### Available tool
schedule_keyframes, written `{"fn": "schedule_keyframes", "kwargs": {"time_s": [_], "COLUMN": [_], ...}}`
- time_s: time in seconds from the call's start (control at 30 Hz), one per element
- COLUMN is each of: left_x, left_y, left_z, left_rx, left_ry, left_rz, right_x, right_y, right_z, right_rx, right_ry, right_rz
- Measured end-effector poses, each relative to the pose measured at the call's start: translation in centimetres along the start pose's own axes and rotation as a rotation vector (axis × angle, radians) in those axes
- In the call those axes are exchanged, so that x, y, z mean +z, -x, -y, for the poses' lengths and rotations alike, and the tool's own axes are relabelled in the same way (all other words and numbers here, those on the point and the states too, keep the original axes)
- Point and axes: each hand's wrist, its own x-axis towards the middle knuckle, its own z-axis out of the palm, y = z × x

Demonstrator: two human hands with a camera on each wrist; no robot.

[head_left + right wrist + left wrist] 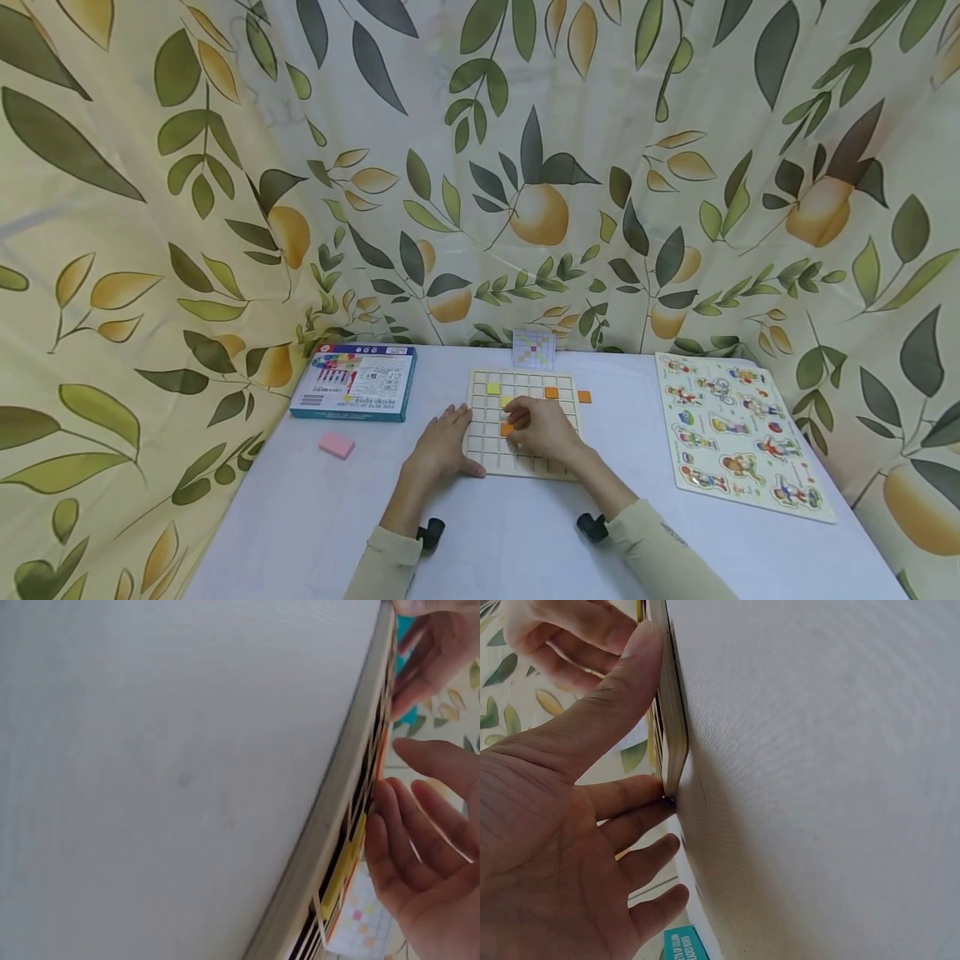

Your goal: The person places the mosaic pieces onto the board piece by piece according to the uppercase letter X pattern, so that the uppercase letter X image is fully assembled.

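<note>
A pale wooden grid board (487, 462) lies on the table, with yellow (492, 388) and orange tiles (551, 392) in some cells. My left hand (441, 442) rests at its near left corner; the thumb presses the near edge and straight fingers touch the left edge. My right hand (546, 429) hovers low over the board's middle, beside an orange tile (507, 430). In the right wrist view, the right fingertips (384, 791) touch the board's surface, the thumb stands apart, and no tile shows between them. A loose orange tile (584, 397) lies right of the board.
Behind the board stands a small card (533, 348) with a coloured grid pattern. At left are a teal-edged box (354, 383) and a pink block (337, 445). A picture puzzle board (738, 433) lies at right. Leaf-patterned cloth (525, 208) hangs behind the table.
</note>
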Motion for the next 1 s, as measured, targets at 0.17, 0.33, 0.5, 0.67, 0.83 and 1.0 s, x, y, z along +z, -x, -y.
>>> {"fn": "schedule_keyframes", "kwargs": {"time_s": [0.17, 0.33, 0.5, 0.67, 0.83, 1.0], "left_x": [0.1, 0.3, 0.5, 0.5, 0.3, 0.4], "left_y": [-0.2, -0.2, -0.3, -0.3, -0.1, 0.0], "left_z": [0.0, 0.0, 0.0, 0.0, -0.2, -0.2], "left_rx": [-0.009, -0.024, -0.021, -0.016, -0.022, -0.035], "left_ry": [-0.004, 0.008, 0.011, 0.012, 0.021, 0.022], "left_rz": [-0.002, -0.006, -0.014, -0.005, -0.001, -0.014], "right_x": [-1.4, -3.3, -5.1, -6.3, -7.1, -7.6], "right_y": [0.2, 0.3, 0.4, 0.6, 0.7, 0.7], "right_z": [-0.6, -1.9, -3.5, -5.1, -6.6, -7.1], "right_rx": [0.009, 0.055, 0.144, 0.211, 0.236, 0.253], "right_ry": [-0.012, 0.044, 0.096, 0.157, 0.214, 0.263], "right_rz": [-0.074, -0.184, -0.263, -0.305, -0.280, -0.218]}}
